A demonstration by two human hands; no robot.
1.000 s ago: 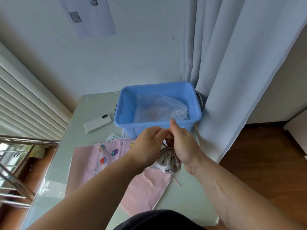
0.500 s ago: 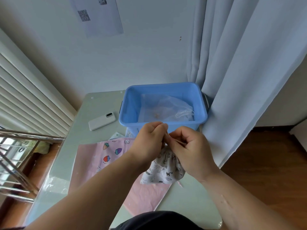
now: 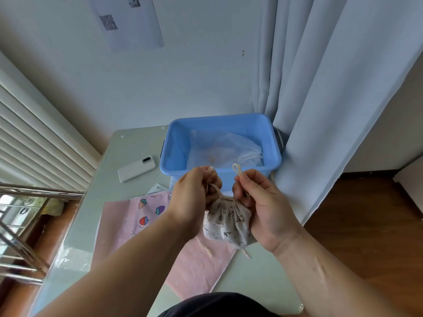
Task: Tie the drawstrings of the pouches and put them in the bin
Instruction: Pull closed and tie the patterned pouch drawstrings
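soft even daylight, bluish cast.
glare on pale glass tabletop (image 3: 68,255); wide-angle bending at edges; bottom corners slightly soft.

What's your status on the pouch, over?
Left hand and right hand each pinch a drawstring loop. Printed pouch cinched, held up, not yet in blue bin. Nothing between it and bin.

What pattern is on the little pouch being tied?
Cream pouch with small dark animal drawings, seen in the head view.

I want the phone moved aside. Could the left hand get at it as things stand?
Likely yes, once freed: the left hand pinches the drawstring of the pouch, so it must let go first. The phone lies uncovered on the table beyond it, nothing between.
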